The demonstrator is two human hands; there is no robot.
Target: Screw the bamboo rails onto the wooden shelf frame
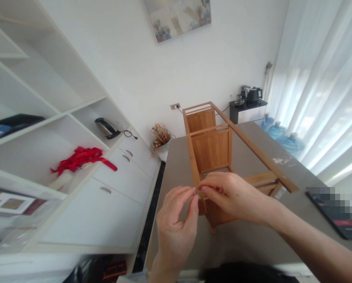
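A wooden frame with slatted panels (213,149), like part of a small rack, stands on the grey table (176,173). At its near left end my left hand (177,218) pinches thumb and forefinger together over the rail; something tiny and pale shows at the fingertips, too small to name. Close beside it my right hand (227,192) is closed in a pinch above the same left rail (193,157). What its fingers hold, if anything, is hidden. The long right rail (249,147) slants past my right wrist toward the near right.
White shelving (84,188) with a kettle (107,127) and red ribbon (81,159) lines the left. Dried plants (161,135) stand behind the table. Water bottles (290,143) sit beyond its right side, and a dark flat object (329,216) lies at the right edge.
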